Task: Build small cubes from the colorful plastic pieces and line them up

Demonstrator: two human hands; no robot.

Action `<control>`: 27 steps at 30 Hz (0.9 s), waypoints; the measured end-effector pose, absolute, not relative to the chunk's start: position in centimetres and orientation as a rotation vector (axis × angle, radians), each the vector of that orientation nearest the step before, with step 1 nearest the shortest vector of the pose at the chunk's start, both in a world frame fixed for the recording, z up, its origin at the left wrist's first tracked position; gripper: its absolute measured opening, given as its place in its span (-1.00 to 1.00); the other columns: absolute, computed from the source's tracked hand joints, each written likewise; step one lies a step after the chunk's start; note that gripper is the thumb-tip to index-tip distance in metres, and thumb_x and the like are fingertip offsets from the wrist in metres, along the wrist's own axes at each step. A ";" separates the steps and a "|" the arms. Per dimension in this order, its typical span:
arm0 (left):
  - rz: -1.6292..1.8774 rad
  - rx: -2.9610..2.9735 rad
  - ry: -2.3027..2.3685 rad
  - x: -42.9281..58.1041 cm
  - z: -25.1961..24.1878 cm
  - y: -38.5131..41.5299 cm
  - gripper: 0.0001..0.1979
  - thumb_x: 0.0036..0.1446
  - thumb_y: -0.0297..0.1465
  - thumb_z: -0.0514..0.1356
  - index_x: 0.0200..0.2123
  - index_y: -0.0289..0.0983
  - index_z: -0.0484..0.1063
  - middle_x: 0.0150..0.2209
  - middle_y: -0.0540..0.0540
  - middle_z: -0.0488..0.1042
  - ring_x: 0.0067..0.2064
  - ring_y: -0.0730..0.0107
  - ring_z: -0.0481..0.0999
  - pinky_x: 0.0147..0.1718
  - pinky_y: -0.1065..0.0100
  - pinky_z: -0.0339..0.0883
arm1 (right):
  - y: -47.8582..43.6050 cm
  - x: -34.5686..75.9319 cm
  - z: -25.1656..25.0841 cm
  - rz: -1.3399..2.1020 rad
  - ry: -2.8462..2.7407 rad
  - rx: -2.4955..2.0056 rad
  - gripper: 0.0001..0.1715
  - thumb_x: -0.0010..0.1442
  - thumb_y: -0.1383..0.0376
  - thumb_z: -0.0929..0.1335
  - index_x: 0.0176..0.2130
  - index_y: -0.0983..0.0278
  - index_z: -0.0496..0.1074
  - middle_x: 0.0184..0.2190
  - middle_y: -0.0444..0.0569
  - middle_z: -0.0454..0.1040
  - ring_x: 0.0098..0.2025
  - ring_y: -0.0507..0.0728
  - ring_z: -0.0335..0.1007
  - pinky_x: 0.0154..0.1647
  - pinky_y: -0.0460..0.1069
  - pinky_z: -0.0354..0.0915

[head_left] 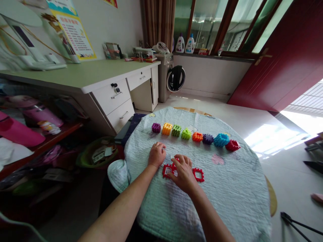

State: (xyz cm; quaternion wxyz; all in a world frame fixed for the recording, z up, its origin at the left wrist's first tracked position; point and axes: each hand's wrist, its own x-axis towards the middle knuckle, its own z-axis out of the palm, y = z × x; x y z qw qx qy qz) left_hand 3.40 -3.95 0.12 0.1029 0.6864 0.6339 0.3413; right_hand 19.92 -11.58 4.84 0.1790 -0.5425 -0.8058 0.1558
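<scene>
My left hand (pixel 156 155) rests on the cloth with its fingers loosely curled, and nothing shows in it. Just to the right, my right hand (pixel 184 173) lies over a group of flat red toothed plastic pieces (pixel 166 170), thumb and fingers apart. Part of the group is hidden under that hand. A square red frame piece (pixel 198 174) sticks out on its right side. Beyond both hands stands a row of toothed block cubes, among them a purple cube (pixel 156 127), a yellow cube (pixel 167 129), an orange cube (pixel 197 136), a blue cube (pixel 221 140) and a red block (pixel 232 145).
A pale green cloth (pixel 227 188) covers the round table. On the left are a desk (pixel 101 72) with drawers and a cluttered low shelf (pixel 60 132). A washing machine (pixel 163 77) with its door open is behind. At right stands a red door (pixel 277 64).
</scene>
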 end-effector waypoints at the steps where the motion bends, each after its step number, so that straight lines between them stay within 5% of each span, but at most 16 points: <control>1: 1.009 2.022 1.873 3.4 0.1 -4.0 -0.79 0.00 -0.60 0.07 -0.36 -0.24 0.42 -0.25 -0.11 0.45 -0.13 0.24 0.41 -0.04 0.24 0.30 | -11.7 20.0 4.9 0.450 -2.295 -1.528 -0.42 0.05 0.10 0.46 0.05 0.14 0.40 0.12 0.07 0.31 0.13 0.31 0.12 0.20 0.22 0.03; 10: 1.011 2.014 1.884 3.5 0.2 -4.0 -0.79 0.00 -0.61 0.07 -0.37 -0.23 0.42 -0.26 -0.11 0.46 -0.15 0.26 0.42 -0.05 0.25 0.31 | -13.8 18.9 5.7 0.577 -2.416 -1.451 -0.60 -0.07 0.12 0.51 -0.21 0.17 0.46 -0.04 -0.02 0.35 0.06 0.26 0.13 0.15 0.15 0.04; 17: 1.011 2.012 1.880 3.5 0.0 -3.9 -0.78 -0.01 -0.62 0.07 -0.37 -0.23 0.43 -0.25 -0.12 0.46 -0.14 0.24 0.42 -0.05 0.24 0.31 | -12.4 22.8 5.1 0.587 -2.204 -1.637 -0.52 0.00 0.16 0.48 -0.06 0.17 0.41 -0.13 -0.01 0.40 -0.08 0.22 0.23 -0.05 0.08 0.14; 27: 1.010 2.015 1.883 3.4 0.1 -3.9 -0.78 -0.01 -0.61 0.07 -0.37 -0.23 0.43 -0.25 -0.11 0.46 -0.14 0.24 0.42 -0.05 0.25 0.31 | -10.0 21.9 4.0 0.448 -2.170 -1.831 -0.53 0.02 0.12 0.46 -0.06 0.18 0.43 -0.10 0.04 0.38 -0.04 0.27 0.20 -0.03 0.12 0.09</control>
